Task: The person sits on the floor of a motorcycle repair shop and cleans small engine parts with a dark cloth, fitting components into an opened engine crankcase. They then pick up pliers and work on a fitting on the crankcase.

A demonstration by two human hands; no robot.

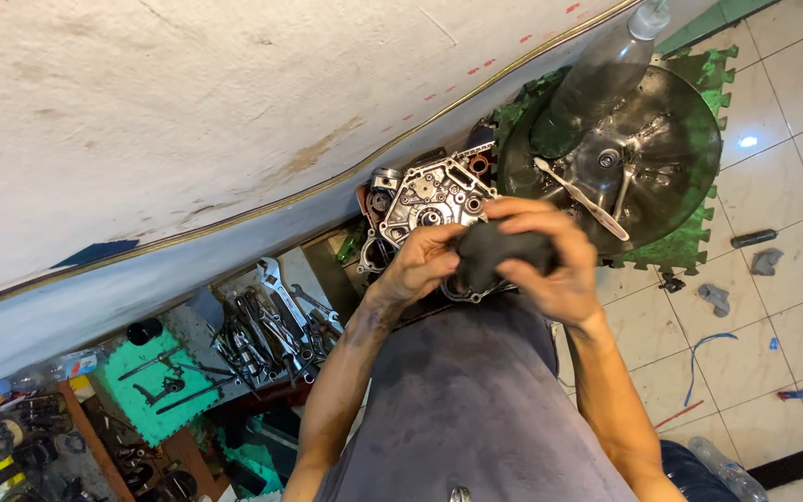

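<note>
Fingers of both hands are curling tight around a dark grey rag (494, 253), bunching it between them. Left hand (423, 262) is gripping the rag's near side, thumb pressing in; right hand (550, 260) is wrapping over the top and far side. The rag is sitting just above the lower edge of a silver engine case (431, 197), which is lying flat on the floor directly under the hands. Just beside the case, to the right, a round dark pan (671, 177) is holding metal parts and a clear plastic bottle (597, 74), on a green foam mat (699, 70). To the left, wrenches (276, 316) are lying in a heap. Grey cloths (716, 299) are lying on the white tiles.
</note>
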